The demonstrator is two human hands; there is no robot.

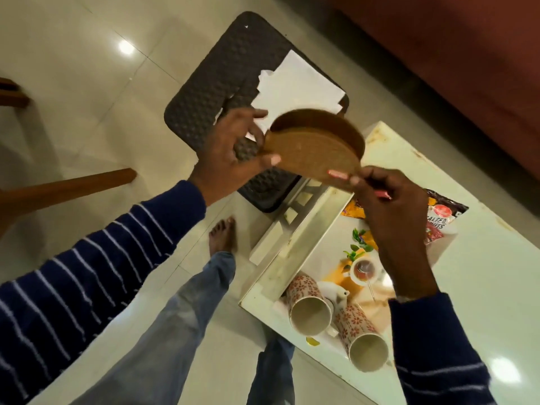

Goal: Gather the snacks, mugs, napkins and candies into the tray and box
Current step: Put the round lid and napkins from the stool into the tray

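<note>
My left hand (230, 154) grips the left edge of a round brown box (314, 147), tilted in the air above the table's far end. My right hand (388, 206) pinches a pink-wrapped candy (339, 174) against the box's lower rim. Two floral mugs (309, 308) (365, 343) lie on their sides on a tray (362, 267) printed with a teacup picture, on the white table (482, 287). A salted nuts packet (441, 219) lies beyond the tray, partly behind my right hand. White napkins (298, 86) rest on a dark woven stool (210, 95).
A brown sofa (467, 54) runs along the far right. Wooden furniture legs (67, 188) stand at the left on the tiled floor. My legs and a bare foot (222, 235) are beside the table's near edge.
</note>
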